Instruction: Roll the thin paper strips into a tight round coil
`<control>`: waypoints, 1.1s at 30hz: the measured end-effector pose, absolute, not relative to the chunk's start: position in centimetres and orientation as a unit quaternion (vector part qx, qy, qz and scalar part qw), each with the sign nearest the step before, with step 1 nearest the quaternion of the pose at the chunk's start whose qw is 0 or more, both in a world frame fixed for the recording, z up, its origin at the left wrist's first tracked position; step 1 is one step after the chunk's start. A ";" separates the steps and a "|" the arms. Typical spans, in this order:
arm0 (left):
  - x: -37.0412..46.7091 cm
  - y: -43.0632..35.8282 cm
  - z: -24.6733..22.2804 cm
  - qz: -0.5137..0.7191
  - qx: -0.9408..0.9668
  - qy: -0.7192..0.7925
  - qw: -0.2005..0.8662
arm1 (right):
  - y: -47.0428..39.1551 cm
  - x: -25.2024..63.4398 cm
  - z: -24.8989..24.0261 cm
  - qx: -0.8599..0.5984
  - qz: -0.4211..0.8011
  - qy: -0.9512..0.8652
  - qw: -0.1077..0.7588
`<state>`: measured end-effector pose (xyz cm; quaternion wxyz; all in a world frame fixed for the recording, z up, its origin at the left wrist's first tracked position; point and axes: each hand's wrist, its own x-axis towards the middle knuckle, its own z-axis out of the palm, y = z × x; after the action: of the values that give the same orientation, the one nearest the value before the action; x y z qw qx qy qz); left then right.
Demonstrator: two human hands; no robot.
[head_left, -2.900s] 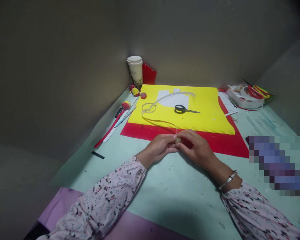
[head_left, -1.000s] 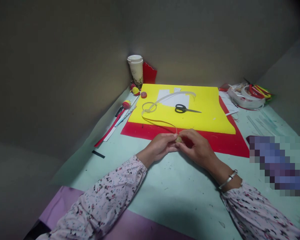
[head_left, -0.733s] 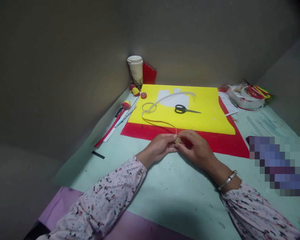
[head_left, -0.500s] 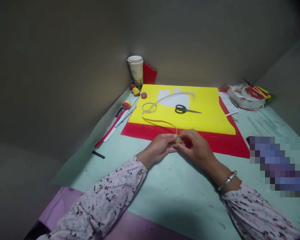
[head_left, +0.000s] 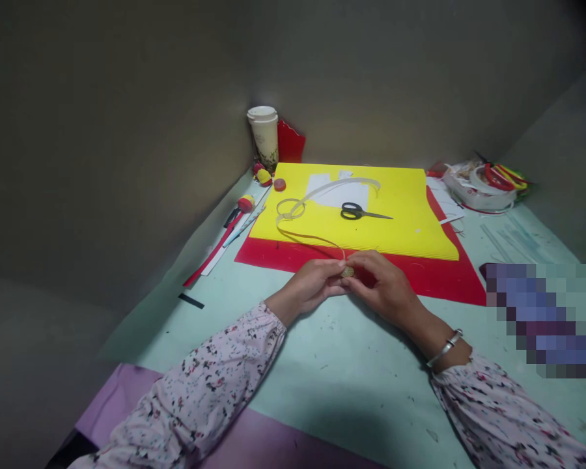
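Head view: a small tan roll (head_left: 348,271) is pinched between the fingertips of the left hand (head_left: 312,285) & the right hand (head_left: 385,290), just above the pale green table (head_left: 351,378), near the front edge of the red sheet (head_left: 434,277). Both hands are closed on the roll. A thin pale strip (head_left: 307,236) is led from the roll back to loose loops on the yellow sheet (head_left: 410,208). Only a short bit looks wound up so far; most of the strip is left lying loose, approx. all of it. Black scissors (head_left: 364,212) are left on the yellow sheet, not touched. A paper cup (head_left: 264,135) is seen in the far corner.
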<state>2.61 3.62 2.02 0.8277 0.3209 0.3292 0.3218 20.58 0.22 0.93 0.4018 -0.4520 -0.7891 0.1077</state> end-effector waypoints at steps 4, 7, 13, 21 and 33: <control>2.6 3.6 2.0 0.323 0.320 0.327 0.829 | 0.2 20.5 0.9 -0.452 0.115 -0.788 0.402; 2.7 3.6 2.0 0.329 0.320 0.325 0.827 | 0.2 20.4 0.7 -0.470 0.111 -0.779 0.398; 2.7 3.7 2.0 0.328 0.327 0.326 0.824 | 0.3 20.3 0.4 -0.494 0.092 -0.765 0.404; 2.7 3.7 2.1 0.327 0.318 0.329 0.827 | 0.1 20.4 0.7 -0.470 0.098 -0.779 0.403; 2.8 3.7 1.9 0.334 0.323 0.328 0.823 | 0.0 20.1 0.8 -0.483 0.097 -0.768 0.409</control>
<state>2.78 3.73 1.94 0.8228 0.3226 0.3280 0.3338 20.10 0.04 0.77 0.4091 -0.4829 -0.7682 0.0969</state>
